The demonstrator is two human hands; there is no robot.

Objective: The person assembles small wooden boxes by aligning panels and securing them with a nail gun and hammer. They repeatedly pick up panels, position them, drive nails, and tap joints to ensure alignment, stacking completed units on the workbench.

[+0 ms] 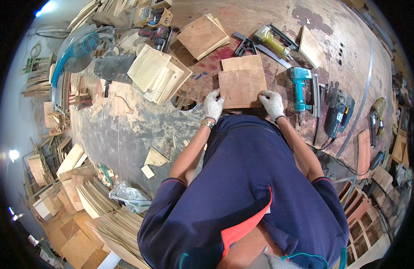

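Observation:
In front of me on the workbench lies a square plywood board (242, 92), its near edge close to my body. A second, paler plywood piece (243, 63) shows beyond its far edge, partly covered by it. My left hand (213, 106), in a white knit glove, is closed on the board's near left corner. At the near right corner my right hand (273, 105), gloved the same way, grips with curled fingers. A teal nail gun (300, 89) lies just right of that hand.
Stacked plywood squares (202, 36) and paler pieces (151, 71) lie left and beyond. A yellow-green nail gun (272, 39), a drill (158, 36) and a jigsaw-like corded tool (338, 112) rest around the boards. A blue circular saw (79, 51) stands far left. The bench has a round hole (185, 104).

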